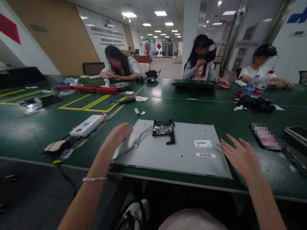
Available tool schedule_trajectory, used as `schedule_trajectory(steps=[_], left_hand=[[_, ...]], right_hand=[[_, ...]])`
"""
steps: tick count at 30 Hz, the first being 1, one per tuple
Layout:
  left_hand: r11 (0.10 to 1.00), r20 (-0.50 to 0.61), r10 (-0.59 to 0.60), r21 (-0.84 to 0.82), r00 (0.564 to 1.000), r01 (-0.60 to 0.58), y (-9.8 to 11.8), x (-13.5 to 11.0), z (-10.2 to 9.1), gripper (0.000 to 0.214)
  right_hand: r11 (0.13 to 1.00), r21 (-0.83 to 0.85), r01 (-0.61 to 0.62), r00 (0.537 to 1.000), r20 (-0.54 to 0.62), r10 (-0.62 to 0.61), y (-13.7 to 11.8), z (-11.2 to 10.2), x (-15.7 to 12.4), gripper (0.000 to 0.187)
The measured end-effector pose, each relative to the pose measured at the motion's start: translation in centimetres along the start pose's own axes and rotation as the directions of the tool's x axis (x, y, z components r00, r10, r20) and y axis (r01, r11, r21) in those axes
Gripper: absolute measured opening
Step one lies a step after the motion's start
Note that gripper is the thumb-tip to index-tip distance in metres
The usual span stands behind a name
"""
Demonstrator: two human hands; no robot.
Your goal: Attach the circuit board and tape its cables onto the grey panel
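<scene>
A grey metal panel [177, 150], the back of a flat screen, lies on the green table in front of me. A small circuit board [163, 129] with a black bracket sits at its upper middle, and thin cables [139, 138] run from it to the left. Two white labels [202, 143] are stuck on its right part. My left hand [117, 135] is open, fingers stretched, at the panel's left edge over the cables. Just off the panel's right edge my right hand [240, 155] hovers open with fingers spread. Neither hand holds anything.
A white power bank [87, 125] and cables lie at my left. A dark device [300, 134] lies at right, bottles [258, 85] and black gear [258, 104] farther back. Three people sit across the green table [39, 129]. Yellow tape lines and tools lie at the back left.
</scene>
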State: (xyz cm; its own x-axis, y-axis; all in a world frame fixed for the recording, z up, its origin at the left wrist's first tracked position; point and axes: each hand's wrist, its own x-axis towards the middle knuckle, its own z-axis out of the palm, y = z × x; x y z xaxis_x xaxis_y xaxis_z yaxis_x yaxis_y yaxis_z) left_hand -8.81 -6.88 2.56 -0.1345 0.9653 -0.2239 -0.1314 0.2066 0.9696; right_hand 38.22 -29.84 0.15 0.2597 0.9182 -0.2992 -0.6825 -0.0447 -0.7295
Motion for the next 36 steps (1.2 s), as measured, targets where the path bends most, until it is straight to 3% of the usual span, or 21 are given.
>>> schedule_trajectory(steps=[7,13,23,28,32,36], left_hand=[[0.999,0.041,0.025,-0.045,0.999,-0.023,-0.8,-2.9,2.8,0.023],[0.995,0.108,0.061,-0.081,0.992,-0.053,-1.9,-4.2,4.1,0.034],[0.997,0.174,0.055,-0.066,0.983,-0.044,-2.6,-6.1,6.1,0.038],[0.997,0.169,0.068,0.013,0.983,-0.071,-2.9,-7.1,7.2,0.048],[0.976,0.206,0.133,0.146,0.97,-0.165,-3.5,-7.8,8.0,0.056],[0.847,0.238,0.248,0.416,0.939,-0.329,-4.2,-8.4,9.1,0.054]], right_hand=[[0.987,-0.144,0.071,0.997,-0.003,-0.073,-1.5,-3.3,0.4,0.053],[0.901,-0.371,0.224,0.974,0.065,-0.215,-2.2,-5.9,0.6,0.038],[0.872,-0.435,0.225,0.96,-0.053,-0.274,-2.9,-7.6,1.3,0.043],[0.809,-0.534,0.246,0.936,-0.087,-0.342,-2.6,-8.2,1.4,0.053],[0.682,-0.695,0.229,0.911,-0.092,-0.401,-1.8,-8.1,1.6,0.059],[0.558,-0.801,0.217,0.876,-0.093,-0.473,-0.8,-7.9,2.0,0.058]])
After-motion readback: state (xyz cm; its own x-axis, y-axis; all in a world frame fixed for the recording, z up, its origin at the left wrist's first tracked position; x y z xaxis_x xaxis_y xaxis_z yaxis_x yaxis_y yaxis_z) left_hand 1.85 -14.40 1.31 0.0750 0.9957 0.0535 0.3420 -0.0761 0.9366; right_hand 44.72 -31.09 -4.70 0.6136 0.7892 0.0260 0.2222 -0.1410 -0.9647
